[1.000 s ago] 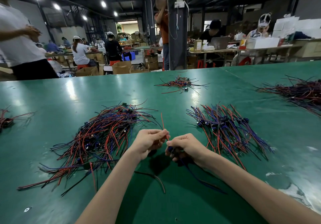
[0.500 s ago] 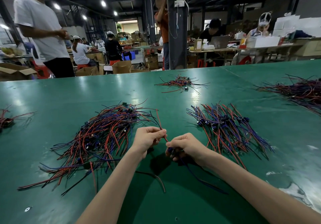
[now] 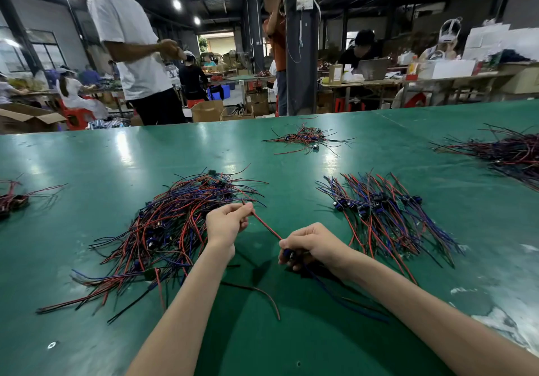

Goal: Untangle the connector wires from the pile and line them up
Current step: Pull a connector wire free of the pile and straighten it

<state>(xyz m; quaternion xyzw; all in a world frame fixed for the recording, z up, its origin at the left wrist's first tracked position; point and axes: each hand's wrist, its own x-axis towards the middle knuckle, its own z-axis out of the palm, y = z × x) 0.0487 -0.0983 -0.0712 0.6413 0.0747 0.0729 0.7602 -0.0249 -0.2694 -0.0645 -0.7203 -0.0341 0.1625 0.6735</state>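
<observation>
While the red wire (image 3: 267,227) runs taut between the two hands just below the middle of the frame, the step in hand looks to be drawing one connector wire straight before it joins the sorted set. The left hand (image 3: 226,225) pinches the red wire near its free end, fingers (image 3: 237,211) curled tight on it. The right hand (image 3: 316,244) is clenched round the dark blue connector (image 3: 287,254), and a blue wire (image 3: 347,305) trails from under it toward the lower right of the frame.

The tangled pile (image 3: 175,230) lies on the green table (image 3: 116,157) left of centre, just beside the left hand. The lined-up group (image 3: 379,215) fans out right of centre, its connectors gathered near its upper middle.

To do this well, I would hold the connector firmly and let the left pinch slide outward along the red wire, smoothing out kinks rather than tugging at the joint. The pull should stay gentle, since a sharp jerk could strain the wire where it enters the connector. The trailing blue wire wants the same pass before laying down. Then the piece should go beside the group on the right, connector level with the others and wires pointing the same way. A loose wire (image 3: 264,295) lies between the forearms in the lower middle; it should not get swept along.
</observation>
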